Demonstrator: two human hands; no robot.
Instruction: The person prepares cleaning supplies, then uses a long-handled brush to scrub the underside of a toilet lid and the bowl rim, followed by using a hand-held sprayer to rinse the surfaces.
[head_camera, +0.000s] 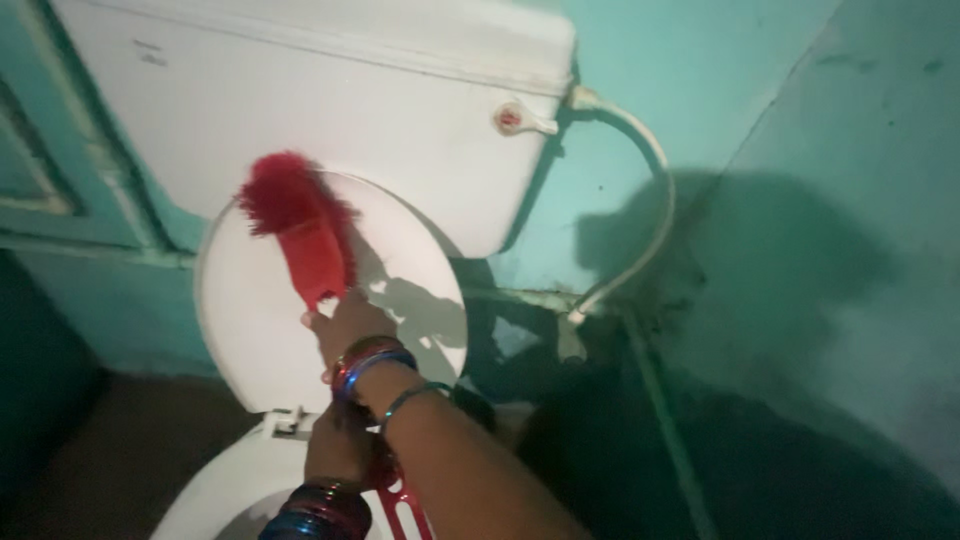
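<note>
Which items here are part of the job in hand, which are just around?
In use: red brush, right hand gripping it, raised toilet lid, toilet bowl rim, left hand near the hinge.
Just around: cistern, flush lever, white hose, green wall.

Red brush (300, 225), white lid (260, 330) & tank (330, 110), teal wall (800, 200).
</note>
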